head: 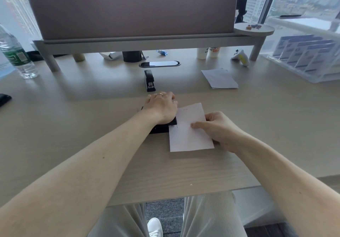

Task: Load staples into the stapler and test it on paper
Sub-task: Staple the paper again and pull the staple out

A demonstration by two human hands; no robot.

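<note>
A black stapler [161, 128] lies on the desk in front of me, mostly hidden under my left hand [161, 106], which presses down on its top with the palm. A small white sheet of paper [189, 130] has its left edge tucked into the stapler's mouth. My right hand [215, 130] pinches the sheet's right edge, thumb lying on top of it. A second black stapler [150, 80] stands farther back on the desk, untouched.
Folded white papers [219, 78] lie at the back right. A water bottle [15, 53] stands at the far left. A monitor shelf [147, 40] spans the back, with cups [207, 52] under it. A clear plastic box [305, 53] sits at the right.
</note>
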